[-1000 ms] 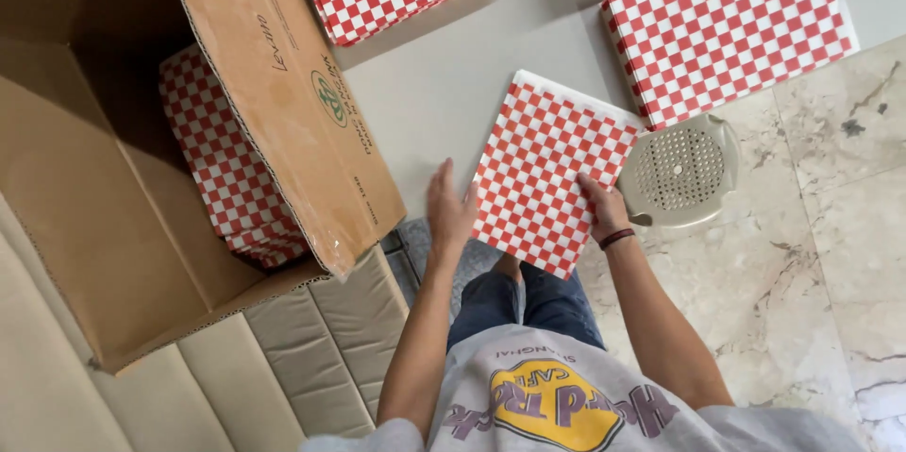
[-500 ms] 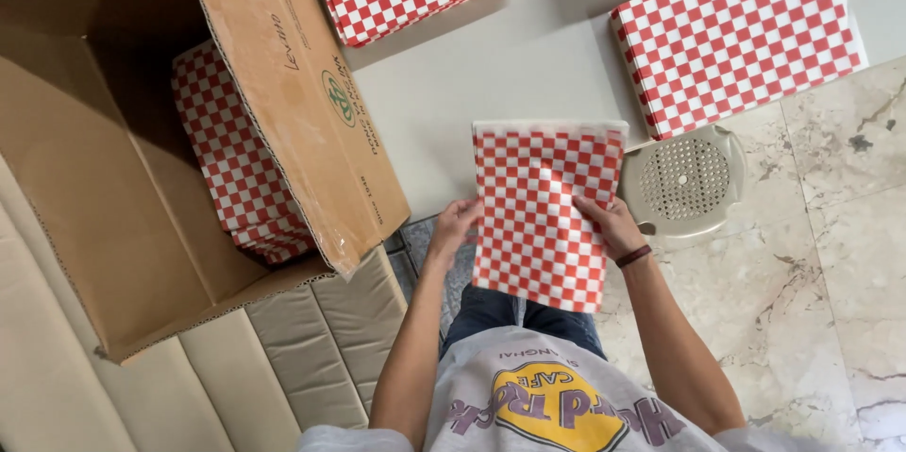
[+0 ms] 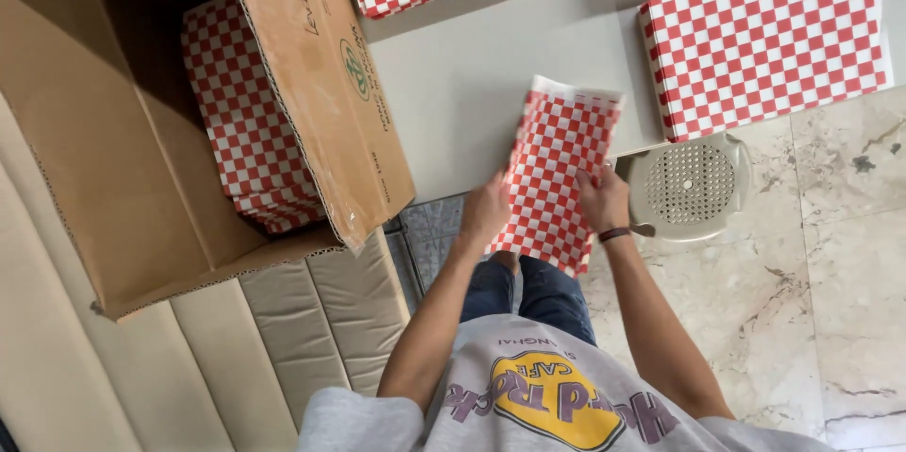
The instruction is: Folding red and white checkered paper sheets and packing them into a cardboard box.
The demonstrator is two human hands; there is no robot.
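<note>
Both hands hold one checked sheet.
Left hand (image 3: 486, 211) and right hand (image 3: 604, 199) each keep a closed grip on the sheet (image 3: 559, 169), raised at the worktop (image 3: 472, 84) edge beside the box (image 3: 311, 84).

We see a red-and-white checked sheet (image 3: 557, 178), and the same check on the stacks (image 3: 764, 37) on our pale grey table (image 3: 491, 75) and inside the brown box (image 3: 142, 131). The stool (image 3: 694, 188) is beige with a dotted seat, the floor (image 3: 830, 301) cream marble, veined grey. Our shirt (image 3: 557, 405) is grey with a yellow print, our jeans (image 3: 547, 292) blue, the cushions (image 3: 311, 329) beige.
</note>
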